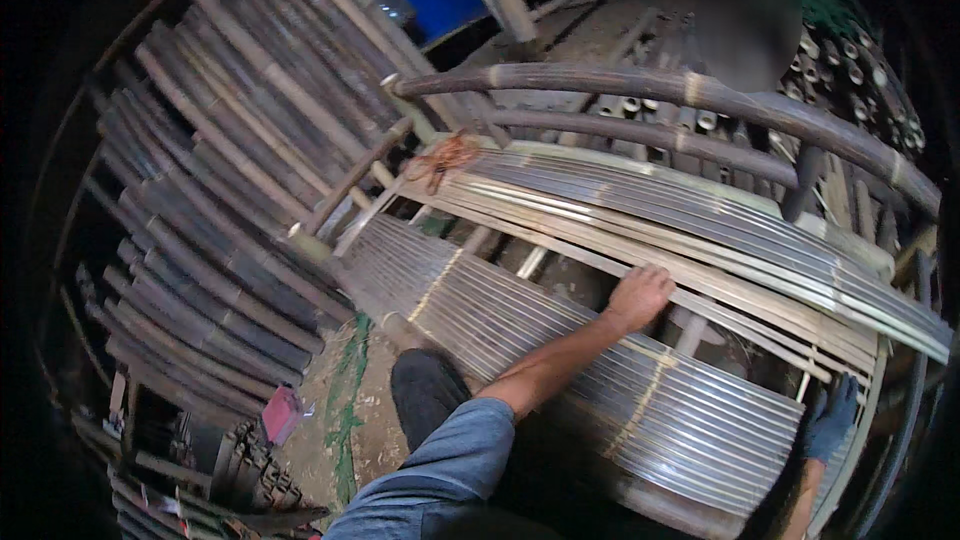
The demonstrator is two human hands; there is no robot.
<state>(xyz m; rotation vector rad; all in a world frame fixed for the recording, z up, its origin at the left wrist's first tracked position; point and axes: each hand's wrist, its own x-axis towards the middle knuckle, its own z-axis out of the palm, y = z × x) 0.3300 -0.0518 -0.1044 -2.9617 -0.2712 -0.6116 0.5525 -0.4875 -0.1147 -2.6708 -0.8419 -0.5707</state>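
A bamboo bench seat spreads before me, its near part a panel of lashed bamboo slats. My bare left hand has its fingers curled over a pale bamboo strip along the gap at the middle of the seat. On my right hand is a dark grey-blue glove; its fingers look stretched out beside the slat ends at the seat's right edge. Beyond the gap lie several loose pale strips and a sheet of dark slats. Orange twine is bunched at the far left corner.
A thick bent bamboo rail rises behind the seat. Many dark bamboo poles are stacked at the left. More cut poles lie at the far right. A pink object and a green strip are on the ground.
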